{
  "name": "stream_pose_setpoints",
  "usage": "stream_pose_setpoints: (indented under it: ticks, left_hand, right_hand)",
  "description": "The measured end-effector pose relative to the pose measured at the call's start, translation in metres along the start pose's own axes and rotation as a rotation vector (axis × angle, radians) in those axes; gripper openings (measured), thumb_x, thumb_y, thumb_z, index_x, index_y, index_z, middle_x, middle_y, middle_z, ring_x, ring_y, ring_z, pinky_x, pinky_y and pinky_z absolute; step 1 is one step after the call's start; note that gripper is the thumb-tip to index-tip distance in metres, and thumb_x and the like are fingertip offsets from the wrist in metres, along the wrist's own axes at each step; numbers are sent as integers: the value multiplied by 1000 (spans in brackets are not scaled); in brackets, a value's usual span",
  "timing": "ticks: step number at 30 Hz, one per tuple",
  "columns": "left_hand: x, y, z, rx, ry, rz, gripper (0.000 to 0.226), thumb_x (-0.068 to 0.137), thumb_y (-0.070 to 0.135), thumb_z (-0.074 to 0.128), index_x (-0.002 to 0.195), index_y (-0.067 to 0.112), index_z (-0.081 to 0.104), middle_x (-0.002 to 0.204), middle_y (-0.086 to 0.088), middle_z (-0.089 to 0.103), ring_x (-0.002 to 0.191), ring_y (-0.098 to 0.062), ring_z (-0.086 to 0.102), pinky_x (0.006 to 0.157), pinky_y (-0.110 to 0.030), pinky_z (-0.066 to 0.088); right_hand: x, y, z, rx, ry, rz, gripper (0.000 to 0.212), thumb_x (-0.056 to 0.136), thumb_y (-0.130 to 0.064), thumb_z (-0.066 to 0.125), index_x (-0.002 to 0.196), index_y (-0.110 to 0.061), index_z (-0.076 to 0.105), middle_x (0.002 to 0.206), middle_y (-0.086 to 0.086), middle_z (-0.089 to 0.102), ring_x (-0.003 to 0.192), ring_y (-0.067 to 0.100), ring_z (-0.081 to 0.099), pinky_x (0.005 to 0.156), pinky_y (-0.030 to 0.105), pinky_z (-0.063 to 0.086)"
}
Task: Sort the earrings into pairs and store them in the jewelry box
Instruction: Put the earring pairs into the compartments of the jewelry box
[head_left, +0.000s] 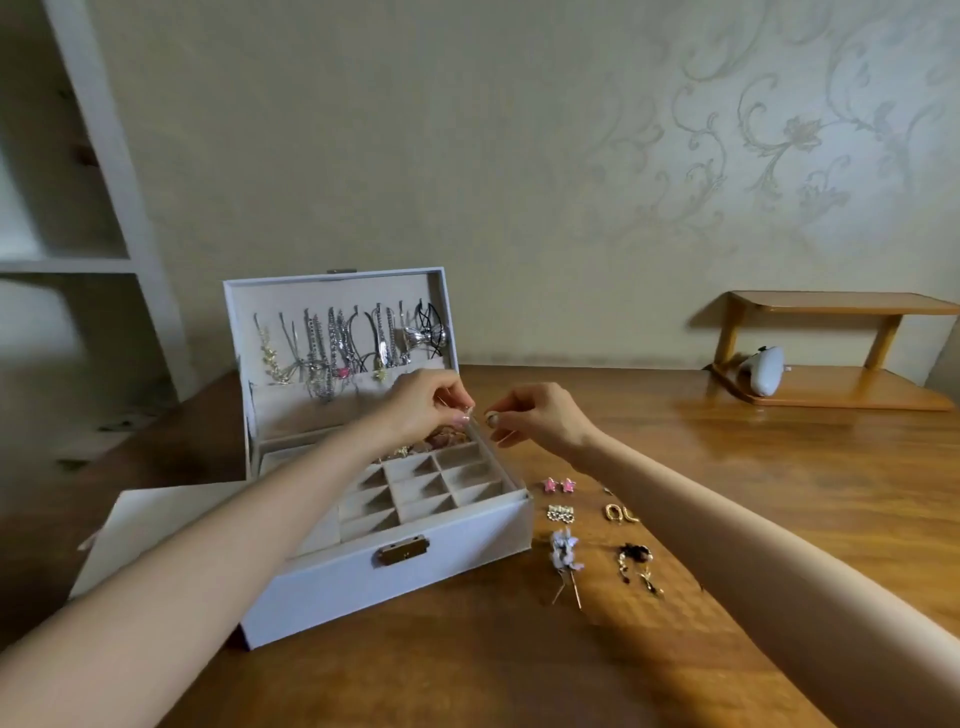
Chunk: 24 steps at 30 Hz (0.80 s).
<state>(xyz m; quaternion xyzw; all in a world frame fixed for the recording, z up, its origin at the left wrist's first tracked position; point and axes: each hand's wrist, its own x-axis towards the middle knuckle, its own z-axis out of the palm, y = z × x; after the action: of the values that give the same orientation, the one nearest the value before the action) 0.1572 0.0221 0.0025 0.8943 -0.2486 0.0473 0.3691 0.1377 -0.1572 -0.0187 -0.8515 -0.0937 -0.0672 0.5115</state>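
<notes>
Our left hand (431, 410) and right hand (540, 422) hovered over the jewelry box (395, 577), each pinching something tiny, probably earrings (491, 417) we were matching. Sorted pairs (560, 485) lay on the worktop (779, 493)

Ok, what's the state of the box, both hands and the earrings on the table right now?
White jewelry box: lid open and upright, front compartments empty.
Gold clasp: unlatched.
Left hand: fingers pinch a tiny item, too small to identify.
Right hand: fingers pinch a second tiny item.
Pink star earrings: paired, lying on the wooden table.
Gold hoop earrings: paired, on the table.
</notes>
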Motion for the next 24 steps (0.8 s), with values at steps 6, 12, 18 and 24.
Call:
stream_pose_setpoints:
  ticks: [6, 12, 18, 24]
  left_hand:
    - [-25, -35, -45, 10, 88, -88, 11, 85, -1, 57, 88, 8, 61, 89, -1, 64, 78, -7, 64, 61, -14, 53]
    - [-41, -58, -67, 101, 143, -136, 14, 78, -6, 66, 82, 7, 63, 82, -6, 65, 79, -18, 64, 69, -22, 52]
    - [-47, -63, -63, 162, 151, -158, 11, 77, -2, 70, 80, 7, 66, 85, -8, 68, 76, -18, 66, 75, -30, 54]
    - [-45, -68, -62, 331, 120, -151, 10, 78, 6, 72, 79, 16, 69, 88, 0, 68, 85, -16, 64, 87, -35, 51]
  right_hand:
    - [14, -16, 25, -91, 88, -64, 11, 82, -8, 67, 91, -4, 72, 78, 4, 66, 67, 10, 57, 64, 20, 49]
    - [20, -29, 54, -89, 20, -139, 15, 83, -10, 67, 96, -5, 72, 87, 4, 69, 71, 8, 61, 62, 11, 50]
    - [24, -37, 72, -121, -67, -159, 15, 80, -8, 69, 94, -6, 73, 81, 5, 70, 63, 1, 55, 62, 7, 44]
    - [27, -37, 79, -90, -68, -165, 14, 81, -7, 68, 94, -5, 73, 64, -10, 60, 45, -12, 51, 49, 2, 36]
